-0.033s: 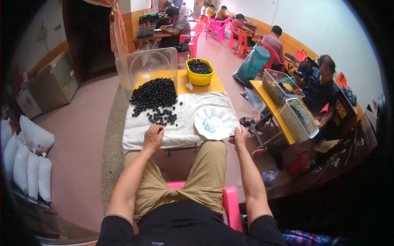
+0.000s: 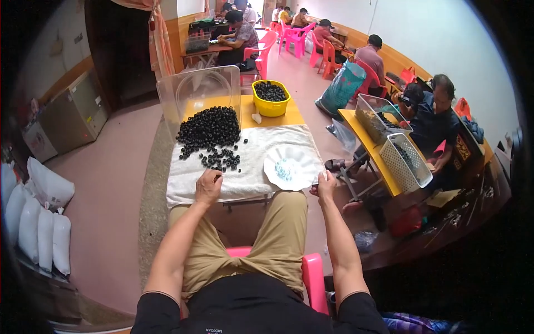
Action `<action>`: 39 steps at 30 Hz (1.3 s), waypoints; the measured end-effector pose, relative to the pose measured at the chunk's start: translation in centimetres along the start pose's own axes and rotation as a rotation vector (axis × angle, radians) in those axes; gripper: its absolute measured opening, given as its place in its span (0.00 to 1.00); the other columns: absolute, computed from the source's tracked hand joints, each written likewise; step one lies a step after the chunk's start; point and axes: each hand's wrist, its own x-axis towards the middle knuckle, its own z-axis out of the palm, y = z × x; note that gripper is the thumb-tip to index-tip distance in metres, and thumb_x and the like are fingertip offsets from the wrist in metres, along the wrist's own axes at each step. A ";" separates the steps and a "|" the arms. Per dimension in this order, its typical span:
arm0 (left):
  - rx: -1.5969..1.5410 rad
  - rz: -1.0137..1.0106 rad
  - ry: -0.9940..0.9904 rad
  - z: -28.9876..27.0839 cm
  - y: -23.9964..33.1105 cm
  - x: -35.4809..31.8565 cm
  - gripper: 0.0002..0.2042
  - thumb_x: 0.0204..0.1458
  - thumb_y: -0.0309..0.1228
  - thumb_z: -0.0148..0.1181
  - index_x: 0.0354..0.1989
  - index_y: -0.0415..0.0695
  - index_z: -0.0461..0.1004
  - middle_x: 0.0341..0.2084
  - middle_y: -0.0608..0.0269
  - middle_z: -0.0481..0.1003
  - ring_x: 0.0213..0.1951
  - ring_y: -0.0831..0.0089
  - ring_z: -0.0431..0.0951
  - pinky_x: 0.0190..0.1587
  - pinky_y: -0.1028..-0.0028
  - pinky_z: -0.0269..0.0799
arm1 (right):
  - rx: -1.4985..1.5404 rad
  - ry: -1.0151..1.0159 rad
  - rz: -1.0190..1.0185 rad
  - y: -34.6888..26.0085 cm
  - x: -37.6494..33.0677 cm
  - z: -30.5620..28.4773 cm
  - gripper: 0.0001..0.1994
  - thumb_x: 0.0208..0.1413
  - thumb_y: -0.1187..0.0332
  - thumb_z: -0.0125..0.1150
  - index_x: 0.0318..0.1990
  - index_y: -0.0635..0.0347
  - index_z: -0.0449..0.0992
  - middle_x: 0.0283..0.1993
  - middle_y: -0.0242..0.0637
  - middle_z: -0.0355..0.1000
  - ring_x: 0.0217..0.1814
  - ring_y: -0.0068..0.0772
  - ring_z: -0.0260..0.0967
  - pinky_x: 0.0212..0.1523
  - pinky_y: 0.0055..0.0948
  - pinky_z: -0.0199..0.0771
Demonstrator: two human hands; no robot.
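While the left hand [image 2: 208, 186] rests with bent fingers on the white towel cloth [image 2: 250, 172] that covers the table, it sits just below the loose scatter of small black round pieces [image 2: 222, 160]. Its fingers look curled together as if pinching something small, but I cannot tell whether one piece is really inside them. The right hand [image 2: 325, 185] is at the right edge of the same cloth, touching the rim of the white scalloped plastic plate [image 2: 290, 167]; its fingers seem closed around a small thing, which is too tiny to identify. Both hands are well apart, one at each side of the plate.

Beyond the left hand, the scatter grows into a big heap of the same black round pieces [image 2: 210, 127], probably kept near so that pieces can be pulled down easily. The towel likely stops them from rolling away. On the plate lie some small pale bluish bits, in the middle of it.

Farther from the hands, on the bare yellow table top [image 2: 247, 111], stands a yellow plastic bowl [image 2: 271, 98] filled with dark pieces, and to its left a clear plastic box [image 2: 197, 94] stands up on edge behind the heap.

To the right of the right hand, another yellow table carries two mesh baskets [image 2: 411, 161], where another person in dark clothes [image 2: 431, 119] sits. More people sit on pink plastic chairs [image 2: 303, 36] at the far end of the room. White filled sacks [image 2: 39, 222] lean far to the left of the left hand.
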 end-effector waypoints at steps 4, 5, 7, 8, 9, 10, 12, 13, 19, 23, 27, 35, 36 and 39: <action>0.033 0.017 -0.018 -0.1 -0.4 0.0 0.06 0.49 0.30 0.61 0.35 0.45 0.77 0.32 0.54 0.75 0.37 0.54 0.77 0.40 0.61 0.73 | 0.045 0.053 0.036 0.7 -0.4 0.8 0.21 0.63 0.66 0.52 0.64 0.56 0.64 0.23 0.31 0.68 0.13 0.22 0.63 0.12 0.27 0.72; 0.004 0.041 -0.025 0.8 0.6 0.6 0.06 0.49 0.30 0.61 0.35 0.45 0.77 0.32 0.54 0.75 0.37 0.54 0.77 0.40 0.61 0.73 | -0.003 0.062 -0.079 1.7 0.3 -1.5 0.23 0.63 0.66 0.53 0.66 0.55 0.62 0.23 0.32 0.69 0.14 0.23 0.64 0.13 0.28 0.73; 0.030 0.011 -0.044 0.0 0.1 0.1 0.06 0.49 0.30 0.61 0.35 0.44 0.77 0.32 0.54 0.75 0.36 0.54 0.77 0.40 0.61 0.73 | -0.016 0.015 -0.167 -0.5 -0.7 -2.0 0.25 0.63 0.66 0.53 0.67 0.54 0.60 0.24 0.33 0.69 0.14 0.23 0.64 0.13 0.28 0.74; 0.072 -0.014 -0.035 -1.2 -1.3 -0.7 0.06 0.49 0.30 0.61 0.35 0.44 0.77 0.32 0.54 0.75 0.36 0.54 0.77 0.40 0.61 0.73 | 0.111 -0.023 0.103 -4.4 -2.6 0.8 0.26 0.63 0.66 0.53 0.68 0.53 0.60 0.24 0.34 0.70 0.14 0.23 0.64 0.13 0.28 0.74; 0.101 -0.018 -0.010 -2.4 -2.8 -1.6 0.06 0.48 0.29 0.61 0.35 0.44 0.77 0.31 0.54 0.75 0.36 0.54 0.77 0.39 0.61 0.73 | 0.221 -0.064 0.371 -9.7 -5.8 4.0 0.26 0.63 0.66 0.53 0.68 0.53 0.59 0.25 0.34 0.70 0.14 0.23 0.65 0.14 0.28 0.75; 0.062 0.033 -0.007 -1.2 -1.7 -0.8 0.06 0.48 0.29 0.61 0.34 0.44 0.77 0.31 0.54 0.75 0.35 0.54 0.77 0.39 0.61 0.73 | 0.216 -0.021 0.357 -8.8 -4.9 2.0 0.26 0.63 0.66 0.53 0.68 0.53 0.59 0.25 0.34 0.70 0.14 0.23 0.65 0.14 0.28 0.75; 0.014 0.081 -0.026 0.4 0.3 0.2 0.06 0.48 0.29 0.61 0.34 0.43 0.77 0.31 0.54 0.75 0.35 0.54 0.77 0.39 0.61 0.73 | 0.096 0.088 0.151 -6.2 -2.9 -0.6 0.26 0.63 0.65 0.53 0.68 0.53 0.60 0.25 0.35 0.71 0.14 0.24 0.66 0.14 0.29 0.75; 0.010 0.090 -0.029 0.4 0.5 0.3 0.06 0.48 0.28 0.61 0.34 0.43 0.77 0.31 0.54 0.75 0.35 0.54 0.77 0.38 0.61 0.73 | 0.101 0.094 0.151 -6.2 -3.1 -1.0 0.26 0.63 0.65 0.53 0.68 0.53 0.60 0.25 0.35 0.71 0.14 0.24 0.66 0.14 0.29 0.75; 0.001 0.050 0.022 -1.9 0.6 -0.9 0.06 0.47 0.25 0.62 0.35 0.42 0.77 0.30 0.55 0.75 0.31 0.58 0.77 0.36 0.63 0.73 | 0.174 0.048 0.343 -11.5 -5.8 0.3 0.25 0.62 0.65 0.54 0.67 0.53 0.62 0.26 0.37 0.72 0.15 0.25 0.67 0.14 0.30 0.76; 0.047 -0.008 0.113 -4.1 -0.3 -0.8 0.06 0.47 0.24 0.62 0.35 0.42 0.77 0.30 0.55 0.75 0.29 0.60 0.77 0.35 0.64 0.73 | 0.236 0.042 0.281 -10.0 -5.3 0.1 0.25 0.62 0.66 0.54 0.67 0.54 0.62 0.27 0.38 0.72 0.14 0.25 0.66 0.14 0.29 0.75; 0.138 -0.135 0.285 -7.4 -3.2 -0.9 0.07 0.48 0.25 0.63 0.36 0.42 0.78 0.30 0.55 0.77 0.30 0.61 0.79 0.36 0.65 0.73 | 0.206 0.029 0.297 -11.0 -5.5 0.1 0.25 0.62 0.66 0.54 0.67 0.55 0.61 0.28 0.38 0.72 0.14 0.24 0.66 0.13 0.28 0.74; 0.240 -0.482 0.390 -10.8 -7.2 -0.7 0.09 0.49 0.31 0.63 0.38 0.43 0.81 0.31 0.58 0.81 0.34 0.67 0.81 0.41 0.68 0.75 | 0.188 0.077 0.255 -9.6 -5.0 -0.4 0.23 0.62 0.67 0.53 0.65 0.58 0.64 0.26 0.37 0.72 0.14 0.23 0.66 0.12 0.26 0.73; 0.240 -0.497 0.394 -11.1 -8.2 -0.7 0.09 0.49 0.31 0.63 0.38 0.44 0.81 0.31 0.59 0.81 0.35 0.66 0.81 0.41 0.68 0.75 | 0.190 0.073 0.258 -9.4 -5.0 -0.3 0.23 0.62 0.67 0.53 0.65 0.58 0.64 0.26 0.37 0.72 0.14 0.23 0.66 0.12 0.26 0.73; 0.295 -0.539 0.419 -11.4 -11.3 -1.6 0.09 0.48 0.31 0.63 0.37 0.44 0.81 0.31 0.59 0.82 0.35 0.66 0.81 0.42 0.68 0.75 | 0.206 0.045 0.226 -8.9 -5.0 0.7 0.23 0.62 0.67 0.54 0.64 0.59 0.65 0.25 0.35 0.72 0.13 0.22 0.65 0.12 0.26 0.72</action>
